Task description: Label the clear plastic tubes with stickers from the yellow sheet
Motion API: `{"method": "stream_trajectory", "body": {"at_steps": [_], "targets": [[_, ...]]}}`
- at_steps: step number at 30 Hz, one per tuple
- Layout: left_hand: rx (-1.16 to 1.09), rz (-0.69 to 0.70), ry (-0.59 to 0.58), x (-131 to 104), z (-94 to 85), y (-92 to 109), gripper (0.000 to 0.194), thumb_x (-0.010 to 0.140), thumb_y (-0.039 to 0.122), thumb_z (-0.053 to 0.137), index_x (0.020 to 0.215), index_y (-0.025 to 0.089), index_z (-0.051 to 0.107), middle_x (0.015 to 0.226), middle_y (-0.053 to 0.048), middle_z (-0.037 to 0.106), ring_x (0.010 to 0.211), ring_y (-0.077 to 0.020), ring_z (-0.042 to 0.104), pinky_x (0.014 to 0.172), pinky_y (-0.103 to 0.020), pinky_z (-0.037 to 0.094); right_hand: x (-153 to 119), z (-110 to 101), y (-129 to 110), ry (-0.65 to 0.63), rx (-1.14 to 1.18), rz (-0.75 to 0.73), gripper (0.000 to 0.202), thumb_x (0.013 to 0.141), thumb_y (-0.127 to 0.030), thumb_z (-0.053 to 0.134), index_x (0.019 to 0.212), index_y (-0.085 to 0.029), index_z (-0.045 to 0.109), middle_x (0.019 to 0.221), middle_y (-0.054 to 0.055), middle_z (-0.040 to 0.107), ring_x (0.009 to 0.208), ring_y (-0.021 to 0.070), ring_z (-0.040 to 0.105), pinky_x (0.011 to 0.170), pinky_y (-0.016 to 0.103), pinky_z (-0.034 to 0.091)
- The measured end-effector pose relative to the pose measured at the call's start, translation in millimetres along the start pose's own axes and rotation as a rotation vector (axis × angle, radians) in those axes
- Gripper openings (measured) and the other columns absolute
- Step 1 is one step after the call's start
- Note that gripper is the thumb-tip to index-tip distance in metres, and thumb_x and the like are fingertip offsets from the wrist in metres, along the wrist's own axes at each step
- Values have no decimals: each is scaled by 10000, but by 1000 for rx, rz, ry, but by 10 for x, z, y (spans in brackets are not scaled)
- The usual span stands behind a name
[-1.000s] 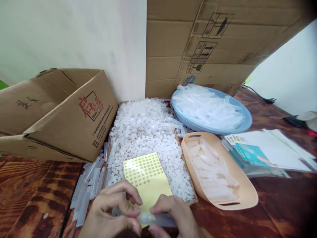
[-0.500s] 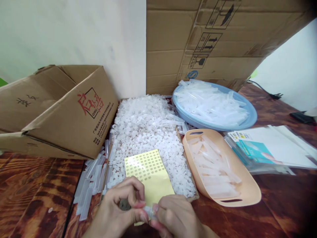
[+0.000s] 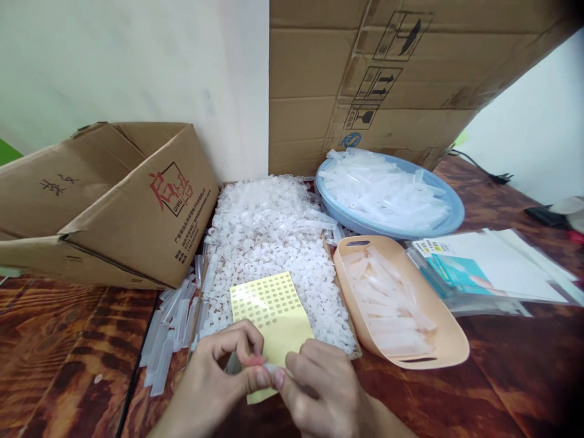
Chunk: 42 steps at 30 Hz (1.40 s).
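My left hand (image 3: 221,371) and my right hand (image 3: 322,386) meet at the bottom middle, thumbs and fingers pinched together. Between their fingertips is a small translucent plastic piece (image 3: 271,367), mostly covered, so its exact kind is unclear. Just behind the hands, a yellow sticker sheet (image 3: 287,334) with rows of small grey round stickers lies on a heap of small clear plastic pieces (image 3: 274,249). The sheet's lower corner shows beneath my fingers. A dark grey patch shows through the gap in my left hand; what it is I cannot make out.
An open cardboard box (image 3: 137,213) stands at left, with loose translucent tubes (image 3: 162,353) beside it. To the right are a peach basket (image 3: 451,340) and a blue basin (image 3: 456,213), both holding similar tubes, plus plastic-wrapped packets (image 3: 515,267). A large carton (image 3: 310,79) stands behind.
Both hands have risen slightly, still pinching the small piece. The right hand's fingers are now more curled, with the thumb against the piece. The whole view has shifted a little.
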<state>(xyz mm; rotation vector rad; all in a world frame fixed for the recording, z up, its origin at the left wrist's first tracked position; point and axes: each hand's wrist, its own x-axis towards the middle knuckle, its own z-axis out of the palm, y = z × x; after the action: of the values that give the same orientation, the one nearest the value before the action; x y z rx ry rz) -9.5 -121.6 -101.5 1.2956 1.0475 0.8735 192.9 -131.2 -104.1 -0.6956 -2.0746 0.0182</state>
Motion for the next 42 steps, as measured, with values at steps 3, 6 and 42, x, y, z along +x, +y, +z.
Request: {"method": "stream_trajectory", "body": {"at_steps": [3,6,42], "targets": [[96,81,49,31,-39,37,373,864,479,817,675,180,696,853,-44,651,834,-185,624,766,-275,501,15,-61,58,-40,69,52,195,975,-63,496,1107,-142,615,708,39,660,601,186,518,561,319,378],[232,169,79,62,-117,69,245,955,444,719,913,226,822,988,-81,691,991,-231,658,883,-318,527,73,-192,141,-78,30,183,352,978,-66,520,1319,-128,578,880,82,750,752,227,633,704,377,456],[383,329,253,41,-194,61,237,1051,340,579,928,217,740,986,-42,693,973,-187,644,870,-267,484,948,245,1333,-965,-167,349,198,885,-326,762,1027,-190,787,1072,111,785,1011,270,715,781,294,467]]}}
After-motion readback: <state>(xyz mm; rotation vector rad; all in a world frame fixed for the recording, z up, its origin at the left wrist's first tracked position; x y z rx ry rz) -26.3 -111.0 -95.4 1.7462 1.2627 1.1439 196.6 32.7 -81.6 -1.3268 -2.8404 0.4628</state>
